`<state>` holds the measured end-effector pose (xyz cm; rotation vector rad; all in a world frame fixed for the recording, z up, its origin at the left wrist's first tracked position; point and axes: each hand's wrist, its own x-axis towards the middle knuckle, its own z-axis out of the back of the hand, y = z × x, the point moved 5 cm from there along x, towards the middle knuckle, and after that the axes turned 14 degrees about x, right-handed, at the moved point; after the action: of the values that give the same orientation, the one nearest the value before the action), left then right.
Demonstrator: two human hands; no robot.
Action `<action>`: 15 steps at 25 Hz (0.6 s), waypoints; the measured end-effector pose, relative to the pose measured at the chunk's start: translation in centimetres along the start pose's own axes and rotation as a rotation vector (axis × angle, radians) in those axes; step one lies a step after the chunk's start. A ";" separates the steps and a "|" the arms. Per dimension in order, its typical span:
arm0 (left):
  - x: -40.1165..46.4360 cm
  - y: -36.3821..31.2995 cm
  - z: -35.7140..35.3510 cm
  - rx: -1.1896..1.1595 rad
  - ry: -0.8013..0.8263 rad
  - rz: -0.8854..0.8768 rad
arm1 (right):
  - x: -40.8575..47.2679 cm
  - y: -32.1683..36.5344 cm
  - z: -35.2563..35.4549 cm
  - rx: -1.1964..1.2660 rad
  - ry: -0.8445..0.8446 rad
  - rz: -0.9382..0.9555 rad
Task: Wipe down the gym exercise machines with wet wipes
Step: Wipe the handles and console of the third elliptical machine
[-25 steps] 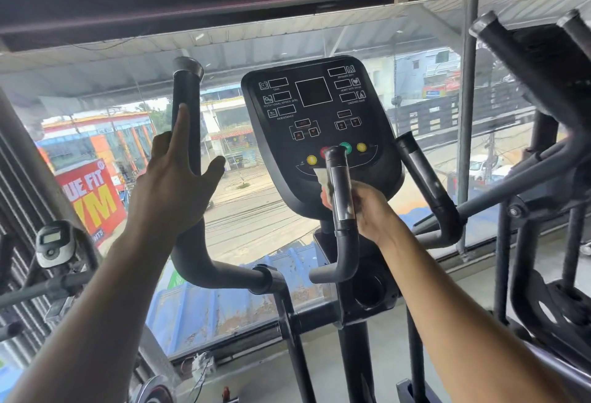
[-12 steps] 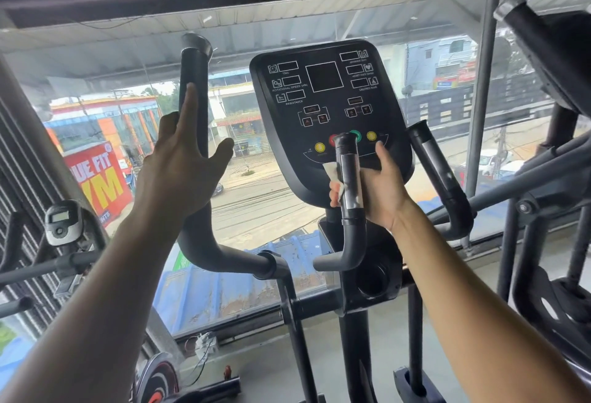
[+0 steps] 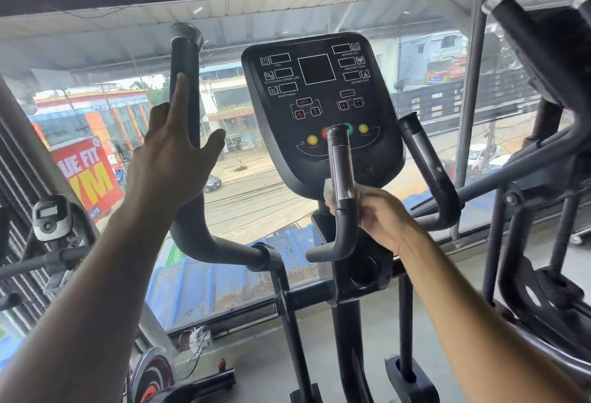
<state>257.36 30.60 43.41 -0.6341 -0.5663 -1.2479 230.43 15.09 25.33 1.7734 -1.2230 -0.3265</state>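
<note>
A: What's the setting?

B: A gym floor behind a wide glass window; beyond it a street, shopfronts and, at the left edge of the frame, a red sign with yellow letters. A black elliptical machine fills the centre, its console facing the camera with dark displays and a row of yellow, red and green buttons near its lower edge.

A: Where is the wipe?

B: The white wet wipe is just right of centre, pressed against the short inner handle that rises in front of the console. Only a crumpled bit shows, poking out on the left side of that handle, beside its shiny sensor strip.

A: And the hand on it?

B: The right hand comes in from the lower right, fingers curled around the handle from its right side, with the wipe trapped between fingers and bar. The fingertips are hidden behind the bar.

A: The other hand?

B: The left hand, left of centre, lies flat with fingers straight against the tall curved handlebar, thumb spread out to the right. It grasps nothing.

A: Anything else?

B: A second inner handle right of the console, another machine along the right edge, and a small grey display on equipment at the left.
</note>
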 end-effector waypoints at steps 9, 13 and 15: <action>-0.2 -0.2 0.0 0.002 -0.004 -0.007 | 5.7 5.4 -0.2 0.020 -0.357 0.335; 0.0 -0.2 0.0 0.006 -0.001 -0.007 | 8.1 5.0 -0.7 0.207 -0.246 0.197; 0.0 -0.1 -0.1 0.011 -0.002 -0.007 | 8.5 4.3 -1.7 0.351 -0.198 0.103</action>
<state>257.27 30.49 43.39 -0.6252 -0.5768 -1.2498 232.98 8.52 31.92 2.0009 -1.5836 -0.2419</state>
